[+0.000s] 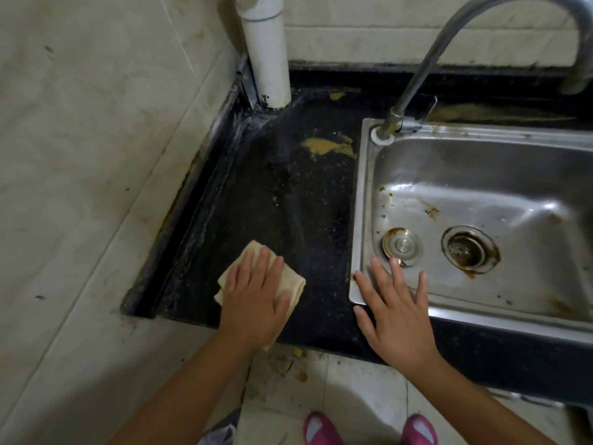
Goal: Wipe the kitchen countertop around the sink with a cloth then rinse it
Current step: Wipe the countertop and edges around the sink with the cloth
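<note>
A folded beige cloth (pixel 288 281) lies on the black speckled countertop (pixel 288 203) near its front edge, left of the steel sink (pixel 362 220). My left hand (pixel 253 297) presses flat on the cloth with straight fingers. With its fingers spread, my right hand (pixel 394 316) rests on the sink's front left corner and the counter edge, holding nothing. A yellowish smear (pixel 327 146) sits on the counter near the sink's back left corner, and a smaller one (pixel 337 95) lies by the back wall.
A curved tap (pixel 426 62) rises from the sink's back left corner. A white pipe (pixel 266 53) stands in the counter's back corner against tiled walls. The basin holds a loose plug (pixel 401 245) and a rusty drain (pixel 470 250). More brown grime (pixel 481 112) runs behind the sink.
</note>
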Demonstrator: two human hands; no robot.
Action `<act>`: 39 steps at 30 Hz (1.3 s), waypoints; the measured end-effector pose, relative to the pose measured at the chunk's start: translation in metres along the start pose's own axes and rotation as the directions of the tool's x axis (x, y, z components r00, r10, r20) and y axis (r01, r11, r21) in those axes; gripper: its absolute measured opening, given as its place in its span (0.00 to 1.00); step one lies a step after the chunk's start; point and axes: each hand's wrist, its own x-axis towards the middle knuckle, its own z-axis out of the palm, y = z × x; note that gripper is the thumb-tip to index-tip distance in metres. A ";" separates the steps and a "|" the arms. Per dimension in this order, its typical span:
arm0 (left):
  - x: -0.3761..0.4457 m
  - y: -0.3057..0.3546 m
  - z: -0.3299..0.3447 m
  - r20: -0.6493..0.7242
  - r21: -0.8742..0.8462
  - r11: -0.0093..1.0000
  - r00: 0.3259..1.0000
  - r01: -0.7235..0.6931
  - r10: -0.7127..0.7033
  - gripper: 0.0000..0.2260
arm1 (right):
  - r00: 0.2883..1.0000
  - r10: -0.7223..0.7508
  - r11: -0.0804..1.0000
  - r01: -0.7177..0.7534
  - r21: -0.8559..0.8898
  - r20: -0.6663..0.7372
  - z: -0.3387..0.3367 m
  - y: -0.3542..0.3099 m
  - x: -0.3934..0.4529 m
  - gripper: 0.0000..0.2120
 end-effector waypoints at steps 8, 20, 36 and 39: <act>0.122 0.013 -0.030 0.070 -0.097 0.963 0.967 0.251 -0.245 0.25 | 1.000 -0.010 1.000 0.011 0.021 -0.027 0.000 -0.001 0.005 0.26; 0.032 0.060 -0.012 0.107 -0.011 0.999 0.994 0.033 -0.031 0.29 | 1.000 0.006 0.998 -0.006 0.057 -0.016 0.002 0.003 0.002 0.33; 0.060 0.054 -0.021 0.180 -0.066 0.949 0.939 0.310 -0.294 0.26 | 1.000 -0.006 0.998 0.008 0.069 -0.022 -0.001 0.001 0.003 0.32; 0.072 0.078 -0.020 0.178 -0.081 0.965 0.956 0.248 -0.231 0.26 | 0.999 -0.014 0.997 0.018 0.069 -0.049 0.002 0.003 0.001 0.29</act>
